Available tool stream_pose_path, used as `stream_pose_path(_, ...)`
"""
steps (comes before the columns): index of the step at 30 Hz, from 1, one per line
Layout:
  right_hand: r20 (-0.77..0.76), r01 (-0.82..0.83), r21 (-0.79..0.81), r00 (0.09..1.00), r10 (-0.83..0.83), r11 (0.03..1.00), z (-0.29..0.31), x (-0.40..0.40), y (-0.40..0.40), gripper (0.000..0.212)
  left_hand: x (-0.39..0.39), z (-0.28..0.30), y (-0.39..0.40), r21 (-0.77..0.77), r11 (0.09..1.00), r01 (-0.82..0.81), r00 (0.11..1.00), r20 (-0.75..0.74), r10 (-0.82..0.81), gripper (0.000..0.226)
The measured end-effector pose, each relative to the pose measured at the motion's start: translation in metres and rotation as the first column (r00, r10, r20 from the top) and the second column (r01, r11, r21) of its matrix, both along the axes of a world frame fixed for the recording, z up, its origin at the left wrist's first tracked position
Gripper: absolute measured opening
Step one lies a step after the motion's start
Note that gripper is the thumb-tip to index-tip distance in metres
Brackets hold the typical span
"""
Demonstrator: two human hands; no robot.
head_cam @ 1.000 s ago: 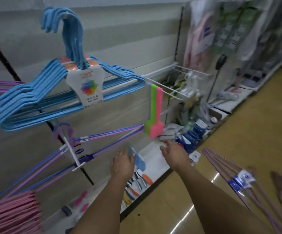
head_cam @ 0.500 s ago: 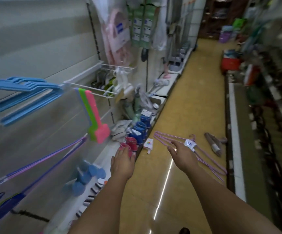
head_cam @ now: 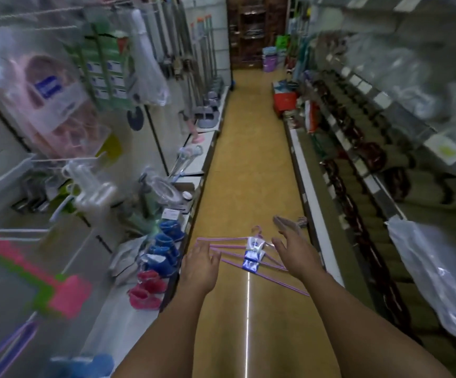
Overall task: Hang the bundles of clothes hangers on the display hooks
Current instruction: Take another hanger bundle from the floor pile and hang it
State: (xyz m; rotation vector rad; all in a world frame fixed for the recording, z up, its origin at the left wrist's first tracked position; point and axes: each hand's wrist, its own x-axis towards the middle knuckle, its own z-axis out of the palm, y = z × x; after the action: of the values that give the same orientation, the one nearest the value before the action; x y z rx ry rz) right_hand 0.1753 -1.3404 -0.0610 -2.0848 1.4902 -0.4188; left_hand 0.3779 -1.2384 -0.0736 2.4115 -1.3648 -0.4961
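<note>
A bundle of thin purple clothes hangers [head_cam: 252, 259] with a white and blue label lies flat on the yellow aisle floor. Both arms stretch out toward it. My left hand [head_cam: 199, 264] hovers over the bundle's left end, fingers relaxed and holding nothing. My right hand [head_cam: 293, 251] is spread just right of the label, fingers straight, also holding nothing. Whether either hand touches the hangers is unclear. Purple hangers [head_cam: 8, 347] hanging on the left display wall show at the bottom left edge.
The left shelf edge [head_cam: 194, 214] carries blue [head_cam: 167, 249] and pink items [head_cam: 146, 290]. A pink and green tool [head_cam: 57, 290] hangs at left. A second bundle [head_cam: 292, 223] lies beyond my right hand. The right shelving [head_cam: 358, 214] and a red crate [head_cam: 284, 102] border the narrow aisle.
The view has swung from the left display wall down the aisle. Both hands have moved away from the shelf to the purple bundle on the floor.
</note>
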Motion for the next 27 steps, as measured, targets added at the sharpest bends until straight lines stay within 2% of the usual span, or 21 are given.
stream_pose_path(3, -0.056, 0.065, 0.021, 0.996, -0.064, 0.998, -0.003, -0.019, -0.034, 0.046, -0.014, 0.000, -0.042, -0.011, 0.999, 0.033, 0.999, -0.013, -0.033, 0.051)
stream_pose_path(6, -0.031, 0.107, 0.035, 0.994, -0.106, 0.994, -0.012, -0.033, -0.063, 0.046, -0.019, -0.005, -0.079, -0.005, 0.998, 0.066, 0.998, -0.011, -0.066, 0.050)
stream_pose_path(12, -0.097, 0.175, 0.074, 0.981, -0.167, 0.982, -0.027, -0.032, -0.123, 0.046, -0.005, -0.025, -0.152, 0.010, 0.996, 0.091, 0.995, -0.034, -0.091, 0.051)
stream_pose_path(16, -0.091, 0.185, 0.050, 0.980, -0.180, 0.981, -0.031, -0.011, -0.175, 0.035, 0.026, -0.036, -0.210, 0.009, 0.994, 0.109, 0.991, -0.082, -0.107, 0.051)
stream_pose_path(21, -0.175, 0.263, 0.072, 0.953, -0.248, 0.962, -0.043, 0.035, -0.244, 0.043, 0.080, -0.047, -0.278, 0.026, 0.992, 0.125, 0.988, -0.098, -0.122, 0.050)
stream_pose_path(27, -0.180, 0.276, 0.107, 0.950, -0.255, 0.955, -0.066, 0.080, -0.307, 0.042, 0.132, -0.067, -0.349, 0.070, 0.985, 0.158, 0.982, -0.118, -0.149, 0.051)
